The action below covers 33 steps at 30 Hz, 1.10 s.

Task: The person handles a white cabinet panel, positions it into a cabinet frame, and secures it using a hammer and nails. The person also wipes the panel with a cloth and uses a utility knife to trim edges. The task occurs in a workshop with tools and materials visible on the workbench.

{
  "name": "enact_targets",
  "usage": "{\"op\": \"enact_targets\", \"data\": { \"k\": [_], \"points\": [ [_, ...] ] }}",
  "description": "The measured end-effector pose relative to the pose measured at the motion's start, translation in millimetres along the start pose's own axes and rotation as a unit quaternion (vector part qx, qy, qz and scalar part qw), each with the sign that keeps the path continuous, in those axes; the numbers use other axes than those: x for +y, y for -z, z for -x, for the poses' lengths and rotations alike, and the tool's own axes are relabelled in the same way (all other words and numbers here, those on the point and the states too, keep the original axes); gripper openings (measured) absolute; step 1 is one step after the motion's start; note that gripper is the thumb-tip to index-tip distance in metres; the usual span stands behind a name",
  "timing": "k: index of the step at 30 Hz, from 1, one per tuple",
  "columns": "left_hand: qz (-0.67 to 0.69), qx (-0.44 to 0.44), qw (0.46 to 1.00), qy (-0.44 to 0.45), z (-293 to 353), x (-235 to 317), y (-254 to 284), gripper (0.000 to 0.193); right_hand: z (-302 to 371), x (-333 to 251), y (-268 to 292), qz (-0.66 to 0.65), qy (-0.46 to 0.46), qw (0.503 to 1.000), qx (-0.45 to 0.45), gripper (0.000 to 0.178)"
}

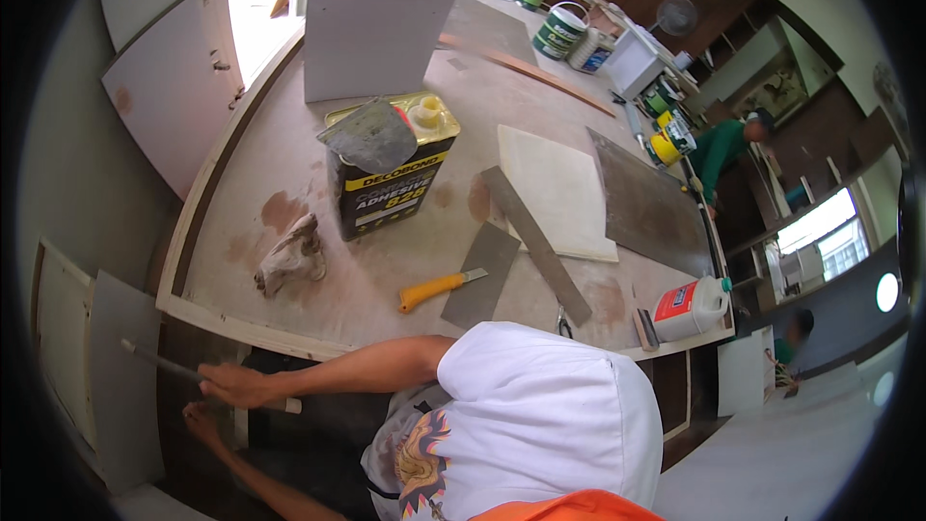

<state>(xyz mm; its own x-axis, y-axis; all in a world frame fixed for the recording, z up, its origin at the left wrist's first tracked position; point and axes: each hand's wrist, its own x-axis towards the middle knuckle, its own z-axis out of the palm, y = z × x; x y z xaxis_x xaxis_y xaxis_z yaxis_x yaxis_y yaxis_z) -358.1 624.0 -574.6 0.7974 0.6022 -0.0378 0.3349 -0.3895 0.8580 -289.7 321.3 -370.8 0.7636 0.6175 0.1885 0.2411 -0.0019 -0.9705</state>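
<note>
My right hand is closed around a long thin grey rod with pale ends, slanting beside the table's lower left corner. Below it, my left hand has its fingers curled together; whatever they hold, if anything, I cannot make out. Both hands are beside a grey panel that leans low at the left. On the table, nearest my right forearm, lie a crumpled stained rag and a yellow-handled knife resting on a dark grey sheet.
A rectangular adhesive can bears a dark flat piece. Behind stands a white panel box. A dark strip, a white sheet, a brown board and a white jug occupy the right. Someone in green is beyond.
</note>
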Motion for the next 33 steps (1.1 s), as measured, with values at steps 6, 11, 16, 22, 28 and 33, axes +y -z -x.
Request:
{"op": "enact_targets", "data": {
  "k": [6,11,16,22,28,33],
  "points": [
    [-0.017,0.012,0.999,-0.043,-13.3,-7.7,0.5,0.033,1.1,-17.6,2.7,0.004,-0.012,1.0,-0.02,0.025],
    [0.01,0.019,0.992,-0.126,-6.1,25.9,-6.4,0.038,-1.4,-15.4,7.6,0.015,-0.008,1.0,-0.009,0.025],
    [0.029,-0.012,0.999,-0.021,10.0,52.0,-1.6,0.039,-0.7,-18.9,10.3,0.013,-0.029,0.999,-0.02,0.026],
    [-0.007,0.009,0.998,-0.066,14.4,63.1,-1.2,0.036,-1.2,-23.6,10.7,0.014,-0.044,0.998,-0.032,0.028],
    [-0.016,0.075,0.994,-0.073,31.8,92.9,-9.4,0.038,0.6,-27.4,9.0,0.019,-0.054,0.997,-0.042,0.031],
    [-0.088,0.099,0.991,-0.032,35.3,103.8,-12.9,0.043,3.1,-30.1,11.0,0.018,-0.055,0.997,-0.049,0.031]
  ]
}}
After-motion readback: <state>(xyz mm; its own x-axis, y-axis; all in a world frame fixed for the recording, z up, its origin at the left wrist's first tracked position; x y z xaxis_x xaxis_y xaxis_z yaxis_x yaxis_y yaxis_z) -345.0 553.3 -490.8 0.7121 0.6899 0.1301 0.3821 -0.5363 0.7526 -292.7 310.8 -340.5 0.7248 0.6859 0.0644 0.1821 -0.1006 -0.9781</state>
